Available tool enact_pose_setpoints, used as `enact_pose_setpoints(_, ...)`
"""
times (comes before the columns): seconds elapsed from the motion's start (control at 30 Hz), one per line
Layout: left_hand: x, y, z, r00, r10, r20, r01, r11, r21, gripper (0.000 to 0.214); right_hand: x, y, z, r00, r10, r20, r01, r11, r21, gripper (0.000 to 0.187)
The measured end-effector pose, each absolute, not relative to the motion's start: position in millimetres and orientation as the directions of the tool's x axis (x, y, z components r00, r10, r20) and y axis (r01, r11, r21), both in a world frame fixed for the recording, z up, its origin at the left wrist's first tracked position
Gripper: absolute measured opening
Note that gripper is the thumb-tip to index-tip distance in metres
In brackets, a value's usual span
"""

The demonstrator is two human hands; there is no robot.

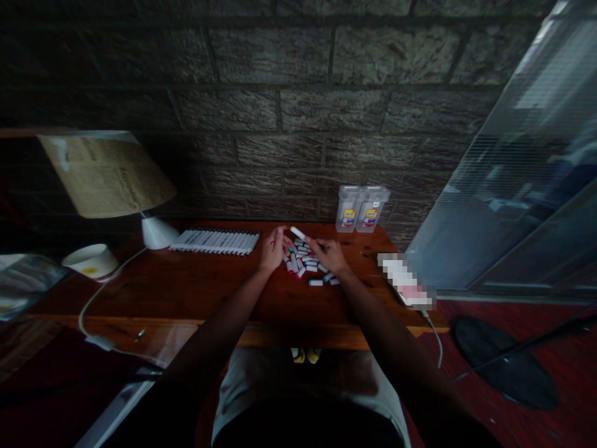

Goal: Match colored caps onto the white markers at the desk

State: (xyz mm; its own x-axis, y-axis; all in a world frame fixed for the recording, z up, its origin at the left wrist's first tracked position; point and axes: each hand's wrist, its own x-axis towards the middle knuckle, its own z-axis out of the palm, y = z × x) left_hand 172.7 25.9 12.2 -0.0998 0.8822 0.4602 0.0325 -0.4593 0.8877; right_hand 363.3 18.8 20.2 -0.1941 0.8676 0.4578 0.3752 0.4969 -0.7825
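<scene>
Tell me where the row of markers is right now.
In the head view, left of centre, the row of markers is on the table near the brick wall, between the lamp and the left hand.

Lamp [109, 177]: newspaper-print shade, white base, left side of the table [205, 286]
Cup [88, 264]: white, wide-mouthed, right by the lamp cord [81, 316]
Wall [321, 112]: chunky dark bricks, kinda rough
Floor [569, 373]: red, round black base [504, 361] off right
</scene>
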Motion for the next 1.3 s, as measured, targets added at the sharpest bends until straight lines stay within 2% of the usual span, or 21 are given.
enact_pose_setpoints(0.2, 171.5, 26.5, 11.2, -0.101, 0.893, 0.440, 0.024, -0.439, 0.898, 0.048, 365.4, 22.4, 19.2, -0.155, 0.871, 0.467, 0.396, 0.488, -0.778, 0.064)
enact_pose_setpoints(0.43, 170.9, 28.7, 9.0, -0.100, 0.886, 0.453, 0.049, -0.450, 0.892, 0.044, 363.5, 24.7, 16.3, -0.074, 0.897, 0.435, 0.387, 0.428, -0.817, 0.060)
enact_pose_setpoints(0.6, 172.1, 28.2, 8.4, -0.111, 0.907, 0.407, 0.020, -0.407, 0.913, 0.034, 361.2, 17.1, 20.0, -0.152, 0.841, 0.519, 0.403, 0.533, -0.744, 0.055)
enact_pose_setpoints(0.73, 172.8, 26.2, 11.1, -0.134, 0.901, 0.413, -0.004, -0.417, 0.909, 0.026, 359.6, 16.7, 17.9, -0.208, 0.824, 0.527, 0.382, 0.564, -0.732, 0.051)
enact_pose_setpoints(0.9, 174.0, 26.3, 14.9, -0.167, 0.859, 0.484, 0.108, -0.472, 0.875, 0.015, 356.7, 25.2, 10.2, -0.147, 0.866, 0.478, 0.244, 0.500, -0.831, 0.038)
enact_pose_setpoints(1.1, 173.0, 32.3, 14.4, -0.252, 0.840, 0.480, 0.102, -0.471, 0.876, 0.019, 356.5, 24.7, 19.0, -0.103, 0.949, 0.296, -0.010, 0.297, -0.955, 0.041)
enact_pose_setpoints(1.2, 171.3, 37.3, 13.3, -0.335, 0.860, 0.386, 0.003, -0.408, 0.913, 0.027, 356.7, 24.4, 21.7, -0.104, 0.965, 0.239, -0.098, 0.229, -0.968, 0.041)
enact_pose_setpoints(1.3, 169.8, 41.5, 13.0, -0.362, 0.904, 0.230, -0.177, -0.308, 0.935, 0.036, 356.1, 26.1, 20.5, -0.091, 0.972, 0.218, -0.158, 0.202, -0.966, 0.042)
